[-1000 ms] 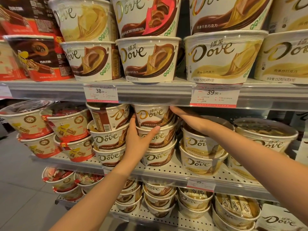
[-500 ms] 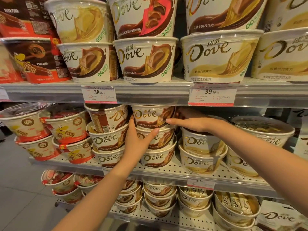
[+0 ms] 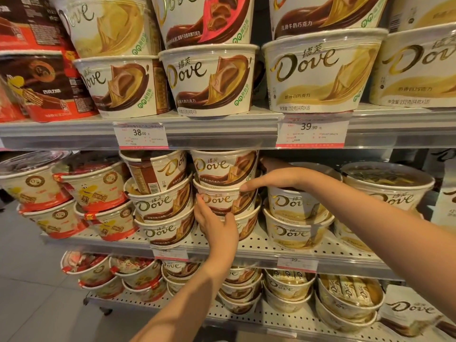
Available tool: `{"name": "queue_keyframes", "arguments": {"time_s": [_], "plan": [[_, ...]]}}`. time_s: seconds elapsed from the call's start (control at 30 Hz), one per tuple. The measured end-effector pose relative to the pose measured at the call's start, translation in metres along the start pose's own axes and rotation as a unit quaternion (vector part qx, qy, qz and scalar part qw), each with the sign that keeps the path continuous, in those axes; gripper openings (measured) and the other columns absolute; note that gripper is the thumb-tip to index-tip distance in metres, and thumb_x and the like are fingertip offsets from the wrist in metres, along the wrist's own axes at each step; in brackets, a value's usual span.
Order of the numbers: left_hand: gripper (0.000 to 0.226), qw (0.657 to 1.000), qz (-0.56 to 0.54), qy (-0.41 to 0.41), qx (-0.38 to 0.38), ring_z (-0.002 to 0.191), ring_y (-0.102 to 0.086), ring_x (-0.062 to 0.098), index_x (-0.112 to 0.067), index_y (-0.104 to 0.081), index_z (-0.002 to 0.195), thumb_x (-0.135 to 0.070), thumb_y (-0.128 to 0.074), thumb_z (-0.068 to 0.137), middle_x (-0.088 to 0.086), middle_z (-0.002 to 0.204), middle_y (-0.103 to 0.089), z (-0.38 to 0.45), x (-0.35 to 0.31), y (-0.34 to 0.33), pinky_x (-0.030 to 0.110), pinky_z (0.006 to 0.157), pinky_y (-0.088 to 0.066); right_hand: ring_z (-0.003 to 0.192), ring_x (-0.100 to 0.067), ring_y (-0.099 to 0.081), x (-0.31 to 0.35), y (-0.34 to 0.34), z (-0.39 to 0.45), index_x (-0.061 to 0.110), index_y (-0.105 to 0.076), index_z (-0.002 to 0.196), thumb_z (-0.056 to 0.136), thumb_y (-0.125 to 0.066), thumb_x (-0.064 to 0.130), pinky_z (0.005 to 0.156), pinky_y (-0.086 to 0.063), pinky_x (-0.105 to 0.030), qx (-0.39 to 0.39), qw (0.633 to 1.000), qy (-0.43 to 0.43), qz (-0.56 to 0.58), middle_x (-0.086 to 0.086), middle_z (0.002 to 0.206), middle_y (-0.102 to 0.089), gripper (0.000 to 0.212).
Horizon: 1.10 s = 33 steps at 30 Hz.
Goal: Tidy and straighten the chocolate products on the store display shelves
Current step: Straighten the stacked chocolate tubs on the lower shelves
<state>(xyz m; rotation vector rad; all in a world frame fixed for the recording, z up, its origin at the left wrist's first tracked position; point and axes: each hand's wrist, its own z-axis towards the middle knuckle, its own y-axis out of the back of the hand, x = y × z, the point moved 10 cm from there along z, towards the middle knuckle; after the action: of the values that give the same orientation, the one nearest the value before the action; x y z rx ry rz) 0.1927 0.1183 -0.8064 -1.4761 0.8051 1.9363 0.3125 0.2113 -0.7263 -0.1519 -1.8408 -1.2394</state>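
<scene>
Shopworker squares up a leaning stack of Dove chocolate tubs on the middle shelf (image 3: 222, 245).

Within the past second the left hand (image 3: 217, 224) has slipped down from the stack's upper left side to cup the front of the middle Dove tub (image 3: 223, 201), fingers curved round its lower edge, while the right hand (image 3: 276, 177) has drawn forward from behind the top Dove tub (image 3: 223, 167) and now lies with fingers straight, touching the stack's right side at the middle tub's rim; the three-high stack, between its neighbours, looks close to straight, though the stack to its left still tilts. Tubs read "Dove" with "德芙"; the upper row adds "QQ 新包装" and "252克(14克×18)". Price tags show 38.00 (image 3: 140, 135) and 39.90 (image 3: 312, 130).
</scene>
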Motion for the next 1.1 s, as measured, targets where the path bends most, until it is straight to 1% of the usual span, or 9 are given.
{"name": "queue_keyframes", "arguments": {"time_s": [0.13, 0.23, 0.33, 0.57, 0.67, 0.77, 0.83, 0.97, 1.1], "plan": [[0.077, 0.999, -0.023, -0.017, 0.018, 0.143, -0.011, 0.011, -0.027, -0.005, 0.149, 0.005, -0.041, 0.090, -0.005, 0.156, -0.007, 0.016, -0.001, 0.005, 0.024, 0.112, -0.010, 0.131, -0.018, -0.040, 0.004, 0.002, -0.003, 0.021, -0.030, 0.141, 0.077, -0.069, 0.041, 0.100, -0.033, -0.024, -0.013, 1.000, 0.021, 0.012, 0.001, 0.143, -0.040, 0.078], [0.079, 0.998, -0.014, -0.034, 0.044, 0.142, -0.016, 0.009, -0.030, -0.007, 0.150, 0.008, -0.039, 0.088, -0.008, 0.156, -0.015, 0.027, -0.002, 0.006, 0.033, 0.118, -0.014, 0.134, -0.021, -0.036, 0.004, 0.006, -0.002, 0.021, -0.026, 0.144, 0.067, -0.069, 0.059, 0.107, -0.032, -0.032, -0.039, 0.999, 0.013, -0.012, -0.001, 0.149, -0.033, 0.096], [0.078, 0.998, 0.001, -0.033, 0.061, 0.141, -0.018, 0.010, -0.029, -0.009, 0.150, 0.008, -0.038, 0.088, -0.007, 0.155, -0.018, 0.037, -0.001, 0.004, 0.033, 0.117, -0.015, 0.134, -0.021, -0.036, 0.003, 0.005, -0.002, 0.021, -0.025, 0.144, 0.053, -0.069, 0.073, 0.110, -0.032, -0.036, -0.037, 0.999, 0.007, -0.016, -0.001, 0.150, -0.031, 0.113], [0.078, 0.993, 0.005, -0.042, 0.106, 0.141, -0.021, 0.010, -0.034, -0.006, 0.149, -0.011, -0.051, 0.090, -0.009, 0.155, -0.020, 0.043, 0.012, 0.004, 0.042, 0.116, -0.022, 0.132, -0.021, -0.038, 0.018, 0.019, -0.011, 0.021, -0.033, 0.141, 0.081, -0.060, 0.048, 0.099, -0.030, -0.026, -0.067, 0.993, 0.044, 0.091, -0.001, 0.145, -0.039, 0.071], [0.089, 0.989, -0.023, 0.003, 0.147, 0.140, -0.024, 0.014, -0.036, -0.005, 0.148, -0.018, -0.060, 0.080, -0.007, 0.154, -0.023, 0.040, 0.024, -0.002, 0.045, 0.115, -0.024, 0.133, -0.019, -0.038, 0.026, 0.015, -0.010, 0.021, -0.033, 0.142, 0.074, -0.067, 0.047, 0.100, -0.031, -0.025, -0.077, 0.989, 0.063, 0.106, 0.001, 0.145, -0.041, 0.081], [0.120, 0.986, -0.013, 0.018, 0.166, 0.141, -0.021, 0.014, -0.036, -0.002, 0.148, -0.039, -0.077, 0.054, -0.007, 0.155, -0.018, 0.035, 0.024, -0.005, 0.044, 0.115, -0.023, 0.135, -0.020, -0.035, 0.022, 0.020, -0.006, 0.020, -0.031, 0.143, 0.071, -0.073, 0.042, 0.106, -0.029, -0.028, -0.129, 0.979, 0.061, 0.146, -0.001, 0.146, -0.039, 0.086], [0.138, 0.989, 0.029, 0.011, 0.144, 0.143, -0.013, 0.014, -0.032, 0.003, 0.149, -0.047, -0.086, 0.044, -0.007, 0.157, -0.008, 0.035, 0.021, -0.004, 0.043, 0.117, -0.019, 0.135, -0.020, -0.036, 0.020, 0.022, -0.006, 0.018, -0.032, 0.143, 0.073, -0.073, 0.038, 0.100, -0.028, -0.023, -0.142, 0.975, 0.062, 0.161, -0.003, 0.146, -0.039, 0.083], [0.141, 0.992, 0.070, -0.002, 0.101, 0.144, -0.005, 0.017, -0.026, 0.003, 0.149, -0.039, -0.091, 0.045, -0.002, 0.157, -0.004, 0.038, 0.017, -0.003, 0.044, 0.118, -0.014, 0.132, -0.020, -0.040, 0.015, 0.020, -0.006, 0.016, -0.041, 0.136, 0.077, -0.071, 0.032, 0.093, -0.030, -0.022, -0.132, 0.972, 0.051, 0.190, -0.005, 0.141, -0.045, 0.068], [0.138, 0.994, 0.065, -0.017, 0.086, 0.144, -0.008, 0.017, -0.027, -0.003, 0.149, -0.039, -0.091, 0.044, -0.001, 0.156, -0.009, 0.039, 0.016, -0.001, 0.045, 0.117, -0.016, 0.130, -0.022, -0.042, 0.010, 0.014, -0.004, 0.014, -0.050, 0.129, 0.074, -0.071, 0.035, 0.099, -0.033, -0.028, -0.102, 0.972, 0.036, 0.208, -0.007, 0.137, -0.049, 0.063]]}}
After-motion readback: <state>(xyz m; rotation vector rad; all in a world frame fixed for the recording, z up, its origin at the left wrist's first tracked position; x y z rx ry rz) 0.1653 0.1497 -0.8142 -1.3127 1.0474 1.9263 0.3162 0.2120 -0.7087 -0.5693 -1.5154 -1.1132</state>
